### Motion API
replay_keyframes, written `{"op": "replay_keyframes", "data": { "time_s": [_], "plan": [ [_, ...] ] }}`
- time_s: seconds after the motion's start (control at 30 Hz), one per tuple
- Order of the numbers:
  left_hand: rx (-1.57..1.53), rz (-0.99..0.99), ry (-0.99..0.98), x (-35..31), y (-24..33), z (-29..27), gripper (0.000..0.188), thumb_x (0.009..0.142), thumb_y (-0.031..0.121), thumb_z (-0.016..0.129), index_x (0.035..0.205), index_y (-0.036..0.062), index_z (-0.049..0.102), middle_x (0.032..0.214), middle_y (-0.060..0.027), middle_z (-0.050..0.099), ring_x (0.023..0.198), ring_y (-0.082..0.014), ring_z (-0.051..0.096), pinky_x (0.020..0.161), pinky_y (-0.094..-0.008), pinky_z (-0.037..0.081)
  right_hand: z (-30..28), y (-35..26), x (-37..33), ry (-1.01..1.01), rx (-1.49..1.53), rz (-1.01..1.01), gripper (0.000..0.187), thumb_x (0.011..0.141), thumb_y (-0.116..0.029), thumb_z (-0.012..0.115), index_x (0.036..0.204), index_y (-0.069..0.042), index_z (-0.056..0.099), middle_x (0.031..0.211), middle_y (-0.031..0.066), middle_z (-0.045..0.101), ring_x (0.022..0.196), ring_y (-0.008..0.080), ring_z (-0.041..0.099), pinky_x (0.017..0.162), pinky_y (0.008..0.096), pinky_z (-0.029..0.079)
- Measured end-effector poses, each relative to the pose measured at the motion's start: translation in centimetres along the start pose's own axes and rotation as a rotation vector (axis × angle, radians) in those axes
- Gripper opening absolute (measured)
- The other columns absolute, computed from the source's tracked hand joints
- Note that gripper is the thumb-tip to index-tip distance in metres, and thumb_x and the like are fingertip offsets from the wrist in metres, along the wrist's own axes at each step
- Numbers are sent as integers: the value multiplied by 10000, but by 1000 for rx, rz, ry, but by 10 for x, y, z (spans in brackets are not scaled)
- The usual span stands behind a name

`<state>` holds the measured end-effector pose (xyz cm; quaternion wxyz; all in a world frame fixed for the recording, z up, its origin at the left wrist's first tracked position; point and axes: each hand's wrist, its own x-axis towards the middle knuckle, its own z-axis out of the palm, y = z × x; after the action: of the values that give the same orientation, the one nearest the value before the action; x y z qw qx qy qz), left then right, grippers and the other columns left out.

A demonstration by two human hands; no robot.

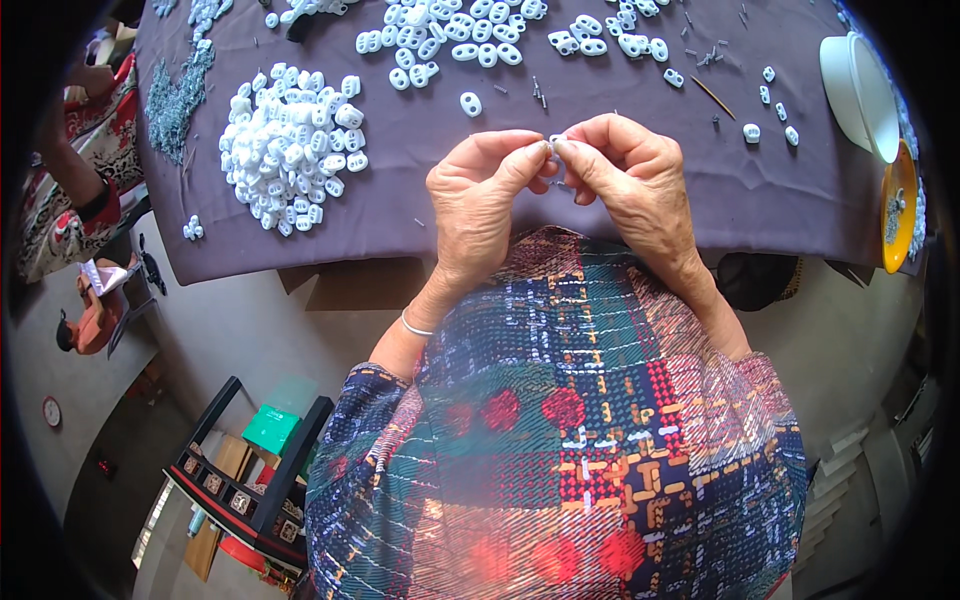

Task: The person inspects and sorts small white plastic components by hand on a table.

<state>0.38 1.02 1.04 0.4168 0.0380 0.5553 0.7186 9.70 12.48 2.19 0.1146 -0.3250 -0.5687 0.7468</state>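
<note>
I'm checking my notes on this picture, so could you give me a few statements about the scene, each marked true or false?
1. The left hand and right hand meet at a small white piece. True.
2. The big heap of white pieces lies to the right of both hands. False: it lies to their left.
3. A bangle circles the left wrist. True.
4. The tablecloth is bright yellow. False: it is dark greyish purple.
5. The orange dish is near the table's right edge. True.
6. The thin brown stick is in the right hand. False: it lies on the tablecloth.
</note>
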Motion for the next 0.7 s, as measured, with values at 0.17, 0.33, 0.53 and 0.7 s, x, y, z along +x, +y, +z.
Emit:
{"op": "replay_keyframes", "data": {
  "time_s": [0.17,0.33,0.53,0.7],
  "plan": [
    [70,45,-8,1,-4,-1,123,804,12,631,915,-38,611,806,-103,640,706,-144,607,617,-242,476,1,4,0,2,-94,-29,142,846,-117,608,874,22,615,717,27,611,605,48,547,509,178,444],
    [39,13,17,1,-9,-1,122,803,7,634,914,-37,613,815,-87,640,711,-125,601,660,-226,484,0,10,-1,-27,-12,14,155,870,-116,579,910,32,601,731,27,605,626,52,550,531,179,460],
    [56,20,13,4,-10,-2,121,798,-2,635,912,-37,615,823,-85,643,723,-122,605,679,-226,486,1,10,0,-4,93,12,141,861,-94,570,945,18,589,745,38,611,587,72,562,523,185,453],
    [66,41,-10,3,-10,-2,121,800,3,635,913,-37,617,814,-85,644,718,-125,606,673,-231,488,-2,11,2,6,-45,-10,116,846,-107,599,860,8,611,688,13,602,569,43,522,495,177,426]
  ]
}}
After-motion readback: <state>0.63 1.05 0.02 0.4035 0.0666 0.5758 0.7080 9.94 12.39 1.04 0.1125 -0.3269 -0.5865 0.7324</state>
